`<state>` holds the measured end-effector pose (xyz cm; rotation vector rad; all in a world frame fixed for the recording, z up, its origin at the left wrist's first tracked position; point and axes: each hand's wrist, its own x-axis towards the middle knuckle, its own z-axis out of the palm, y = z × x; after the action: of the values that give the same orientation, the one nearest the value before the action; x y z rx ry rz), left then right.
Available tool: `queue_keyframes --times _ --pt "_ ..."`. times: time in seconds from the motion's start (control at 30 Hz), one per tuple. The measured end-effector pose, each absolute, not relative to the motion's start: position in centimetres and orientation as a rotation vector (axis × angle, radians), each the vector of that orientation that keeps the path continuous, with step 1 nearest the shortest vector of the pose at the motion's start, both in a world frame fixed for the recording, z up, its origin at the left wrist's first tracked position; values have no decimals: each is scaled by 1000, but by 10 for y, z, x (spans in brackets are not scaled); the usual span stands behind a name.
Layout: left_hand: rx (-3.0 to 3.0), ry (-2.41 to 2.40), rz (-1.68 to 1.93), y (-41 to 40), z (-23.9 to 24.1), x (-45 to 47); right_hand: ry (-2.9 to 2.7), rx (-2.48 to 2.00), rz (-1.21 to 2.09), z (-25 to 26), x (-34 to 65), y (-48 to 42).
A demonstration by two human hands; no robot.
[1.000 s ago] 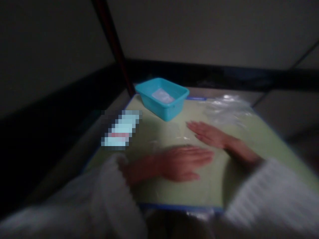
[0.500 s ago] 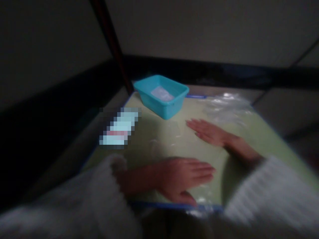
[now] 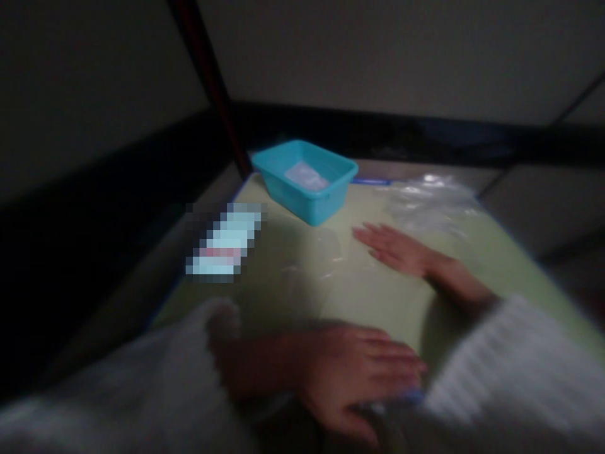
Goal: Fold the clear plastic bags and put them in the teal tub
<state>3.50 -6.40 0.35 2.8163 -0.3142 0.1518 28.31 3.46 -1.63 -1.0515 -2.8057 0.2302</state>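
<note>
My right hand (image 3: 397, 250) lies flat, palm down, with fingers stretched out on a thin, clear plastic sheet or bag (image 3: 328, 246) whose outline is hard to make out. My left hand (image 3: 347, 372) is over the table's front edge, palm down, its fingers extended and its thumb apart. Its fingers are slightly blurred, and I cannot tell whether they touch the plastic. Both hands are open and grip nothing. Beneath them is a yellow-green tabletop (image 3: 501, 271) with a blue rim.
A turquoise basin (image 3: 326, 208) stands at the back of the table with a whitish packet (image 3: 307, 176) inside. Crumpled clear plastic (image 3: 430, 198) lies at the back right. A pixelated pale rectangle (image 3: 229, 239) is at the left edge. Walls stand behind the table.
My left hand has moved toward me and slightly right, from the tabletop to over the front edge. My right hand stays in place.
</note>
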Motion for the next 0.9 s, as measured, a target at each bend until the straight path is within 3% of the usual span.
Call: queue_keyframes --times 0.47,0.73,0.9 --pt "2847 -375 335 -65 3 37 -2814 -1125 253 -18 286 34" --pt "2879 -259 464 -58 4 38 -2765 -1358 95 -14 308 26" --pt "2930 220 649 -28 9 29 -2719 -1430 -87 -5 309 17"
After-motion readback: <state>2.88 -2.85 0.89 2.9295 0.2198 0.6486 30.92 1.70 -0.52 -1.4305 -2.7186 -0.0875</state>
